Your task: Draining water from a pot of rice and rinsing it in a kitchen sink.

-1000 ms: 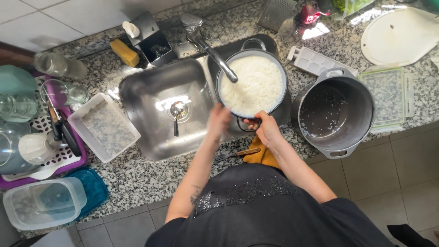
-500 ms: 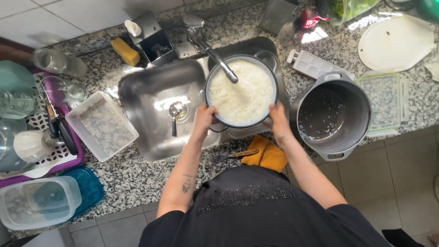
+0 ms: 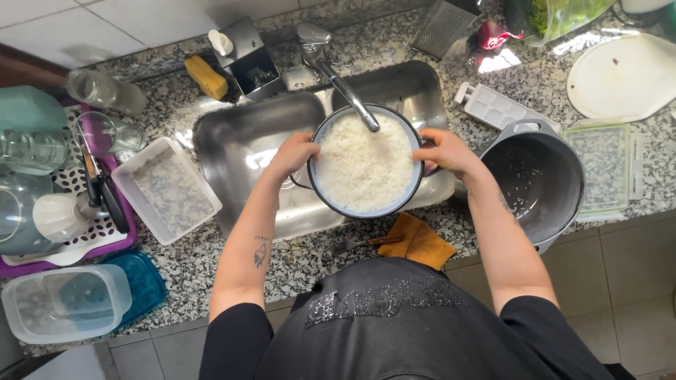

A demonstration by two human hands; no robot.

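Round strainer (image 3: 366, 165) of white rice, over sink

Two hands (image 3: 294, 153), one rice strainer (image 3: 366, 169), one pot (image 3: 539, 181), three clear containers (image 3: 167, 188)

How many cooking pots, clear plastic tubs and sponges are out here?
Cooking pots: 2, the rice-filled round strainer pot and empty grey metal pot
Clear plastic tubs: 2
Yellow sponges: 1
Total: 5

One head-worn camera looks straight down, fairly near, onto the sink (image 3: 246, 141).
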